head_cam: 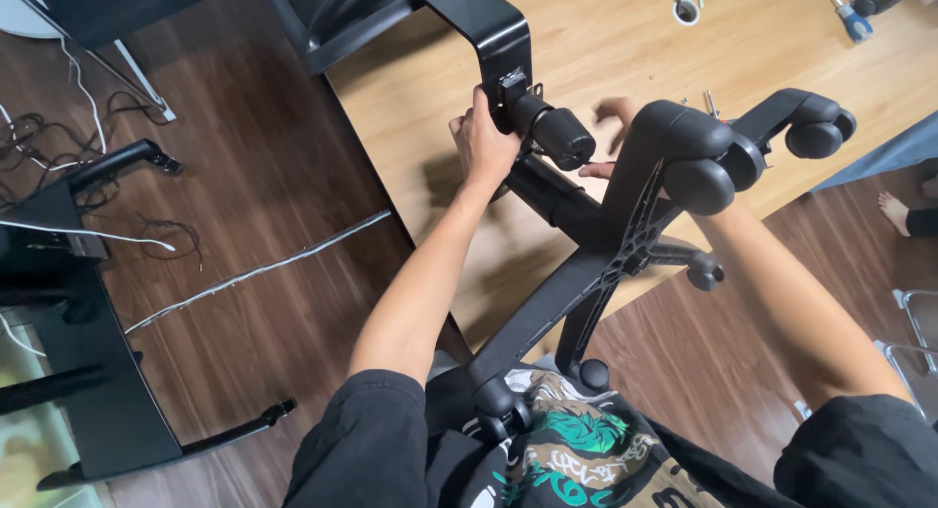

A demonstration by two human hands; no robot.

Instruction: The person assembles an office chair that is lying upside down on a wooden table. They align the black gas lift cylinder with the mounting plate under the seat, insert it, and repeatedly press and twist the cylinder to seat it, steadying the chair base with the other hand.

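Note:
A black office-chair star base [625,244] with caster wheels lies tipped toward me, its gas cylinder [552,190] pointing at a black metal seat bracket [489,29]. My left hand [481,142] is closed around the bracket's mechanism next to a black knob [564,137]. My right hand [611,117] reaches in behind one leg of the base, fingers spread near the knob; most of it is hidden, and whether it holds anything I cannot tell. All of this rests over a light wooden board [606,49].
Another black chair part [117,161] and loose cables [147,230] lie on the dark wood floor at left. A blue-handled tool [853,21] and small screws [708,103] sit on the board. Someone's bare foot [894,213] shows at right.

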